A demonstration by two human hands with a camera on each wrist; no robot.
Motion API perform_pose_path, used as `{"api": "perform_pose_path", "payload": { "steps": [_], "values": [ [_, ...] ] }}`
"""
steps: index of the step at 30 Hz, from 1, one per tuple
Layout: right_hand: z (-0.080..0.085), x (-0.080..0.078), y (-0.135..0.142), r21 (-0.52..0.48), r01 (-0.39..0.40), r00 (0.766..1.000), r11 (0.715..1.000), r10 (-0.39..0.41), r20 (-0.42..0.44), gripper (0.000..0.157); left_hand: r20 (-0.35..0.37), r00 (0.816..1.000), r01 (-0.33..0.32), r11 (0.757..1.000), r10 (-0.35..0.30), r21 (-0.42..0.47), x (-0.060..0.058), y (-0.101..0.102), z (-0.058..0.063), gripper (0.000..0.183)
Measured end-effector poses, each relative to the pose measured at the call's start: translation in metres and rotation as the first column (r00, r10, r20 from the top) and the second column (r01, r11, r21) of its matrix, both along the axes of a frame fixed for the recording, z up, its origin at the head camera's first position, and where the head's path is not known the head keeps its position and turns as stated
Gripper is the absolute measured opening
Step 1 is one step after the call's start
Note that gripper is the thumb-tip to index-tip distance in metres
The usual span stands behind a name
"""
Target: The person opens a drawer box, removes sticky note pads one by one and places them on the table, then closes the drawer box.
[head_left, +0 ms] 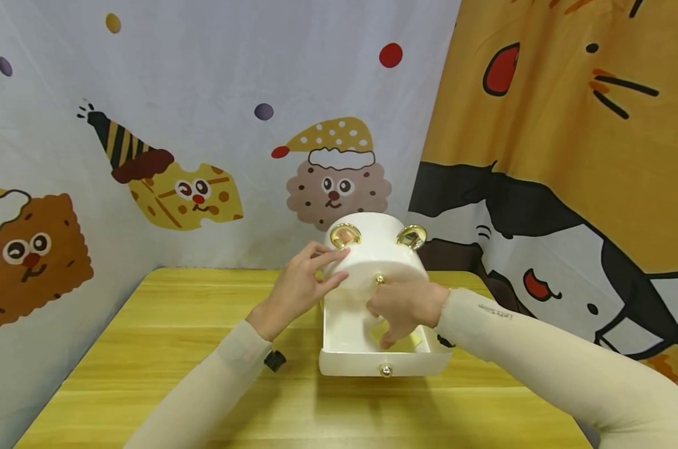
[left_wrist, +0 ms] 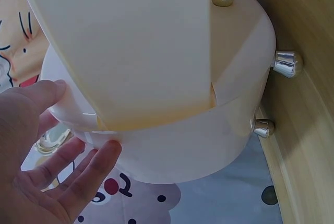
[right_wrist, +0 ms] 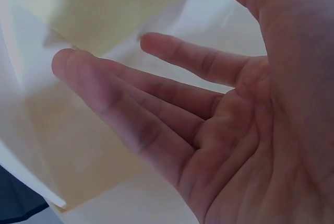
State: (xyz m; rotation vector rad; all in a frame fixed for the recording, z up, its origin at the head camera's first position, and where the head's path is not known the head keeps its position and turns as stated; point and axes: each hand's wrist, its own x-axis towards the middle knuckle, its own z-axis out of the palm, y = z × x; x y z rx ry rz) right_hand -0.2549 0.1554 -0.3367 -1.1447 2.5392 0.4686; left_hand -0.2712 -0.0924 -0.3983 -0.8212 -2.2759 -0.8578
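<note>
A rounded white box point(head_left: 372, 249) with two gold ear shapes stands on the table, its lower drawer point(head_left: 352, 363) pulled far out towards me. My left hand point(head_left: 296, 284) is at the box's left side; in the left wrist view, its thumb and fingertips touch the white shell beside the drawer opening. Inside the drawer is my right hand point(head_left: 403, 305), palm and spread fingers visible in the right wrist view, with nothing in its grasp. Close by it, on the drawer floor, lies a pale yellow square sheet point(right_wrist: 125, 10), partly hidden by the hand in the head view.
Gold knobs sit on the upper front point(head_left: 379, 280) and the drawer front point(head_left: 386, 370). Shiny gold feet point(left_wrist: 288, 63) hold the box up off the wood-grain table point(head_left: 204, 330). Printed cartoon curtains point(head_left: 215, 75) hang behind and to the right.
</note>
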Motion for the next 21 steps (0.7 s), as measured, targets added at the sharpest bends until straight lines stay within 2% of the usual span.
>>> {"api": "perform_pose_path", "payload": {
  "steps": [7,13,21],
  "values": [
    [-0.003,0.005,-0.007,0.049,0.066,0.998,0.997,-0.066,0.001,0.059,0.002,1.000,0.011,1.000,-0.011,0.010,-0.001,0.000,0.000,0.045],
    [-0.007,0.005,-0.008,0.059,0.049,0.998,0.997,-0.047,-0.030,0.066,0.024,1.000,0.009,1.000,-0.009,0.005,-0.002,0.001,0.000,0.044],
    [-0.010,0.004,-0.009,0.059,0.054,0.998,0.997,-0.053,-0.027,0.070,-0.002,1.000,0.005,1.000,-0.005,0.008,-0.003,0.000,-0.002,0.045]
  ]
}}
